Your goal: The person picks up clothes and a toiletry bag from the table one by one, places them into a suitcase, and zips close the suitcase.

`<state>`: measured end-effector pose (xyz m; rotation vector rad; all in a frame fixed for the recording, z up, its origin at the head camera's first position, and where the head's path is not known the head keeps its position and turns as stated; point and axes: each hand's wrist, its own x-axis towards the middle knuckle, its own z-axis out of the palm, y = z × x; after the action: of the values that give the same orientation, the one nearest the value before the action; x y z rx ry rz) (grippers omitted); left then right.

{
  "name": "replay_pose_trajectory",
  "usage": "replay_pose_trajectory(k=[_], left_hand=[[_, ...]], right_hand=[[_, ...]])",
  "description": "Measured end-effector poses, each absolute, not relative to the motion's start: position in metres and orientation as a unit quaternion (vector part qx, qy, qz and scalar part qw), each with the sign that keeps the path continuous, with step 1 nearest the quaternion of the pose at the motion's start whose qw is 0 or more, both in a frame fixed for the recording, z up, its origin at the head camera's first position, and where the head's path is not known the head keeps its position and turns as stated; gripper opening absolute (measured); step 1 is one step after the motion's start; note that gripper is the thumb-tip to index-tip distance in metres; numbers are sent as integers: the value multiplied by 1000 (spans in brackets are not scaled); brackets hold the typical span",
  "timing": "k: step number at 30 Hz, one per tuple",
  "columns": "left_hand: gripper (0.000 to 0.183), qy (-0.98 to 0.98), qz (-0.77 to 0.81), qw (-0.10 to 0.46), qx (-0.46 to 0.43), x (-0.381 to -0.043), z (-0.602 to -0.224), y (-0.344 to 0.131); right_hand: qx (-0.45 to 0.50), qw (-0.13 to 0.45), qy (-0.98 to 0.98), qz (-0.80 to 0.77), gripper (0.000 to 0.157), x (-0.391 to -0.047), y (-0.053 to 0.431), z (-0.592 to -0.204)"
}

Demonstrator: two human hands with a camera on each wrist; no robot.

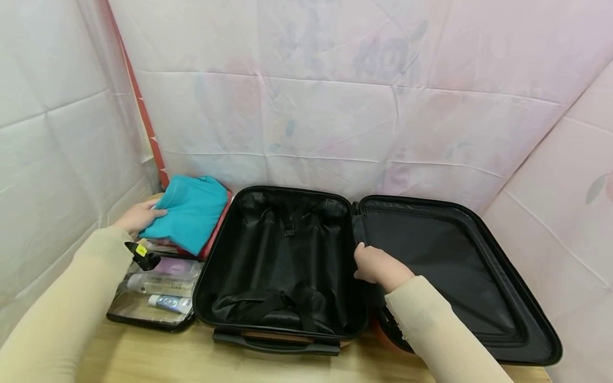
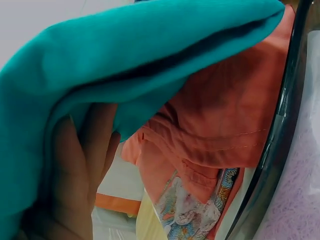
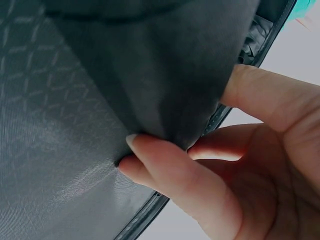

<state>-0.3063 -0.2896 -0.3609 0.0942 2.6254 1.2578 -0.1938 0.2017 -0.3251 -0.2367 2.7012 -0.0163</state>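
Observation:
My left hand [image 1: 139, 217] holds a folded teal T-shirt [image 1: 191, 210] at its left edge, fingers tucked into the cloth. In the left wrist view, the teal T-shirt [image 2: 150, 45] is lifted over a folded coral-red garment [image 2: 230, 110]. An open suitcase [image 1: 287, 255] with a black lining lies in front of me. At its hinge side, my right hand [image 1: 380, 268] pinches the edge of the black lining. The right wrist view has the fingers [image 3: 170, 165] curled round that black lining [image 3: 165, 75].
Left of the suitcase lies a clear pouch [image 1: 124, 314] holding a bottle [image 1: 163, 284] and a tube [image 1: 170, 303]. The lid [image 1: 445, 276] is folded out to the right. White cloth walls [image 1: 311, 117] enclose the wooden table [image 1: 177, 356].

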Motion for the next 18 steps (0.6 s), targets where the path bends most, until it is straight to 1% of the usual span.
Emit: replay_pose_trajectory(k=[10, 18], left_hand=[[60, 884, 453, 111, 32, -301, -357, -291], [60, 860, 494, 122, 27, -297, -356, -291]], right_hand=[[-86, 216, 973, -3, 66, -194, 200, -324], [-92, 214, 972, 1, 65, -195, 201, -326]])
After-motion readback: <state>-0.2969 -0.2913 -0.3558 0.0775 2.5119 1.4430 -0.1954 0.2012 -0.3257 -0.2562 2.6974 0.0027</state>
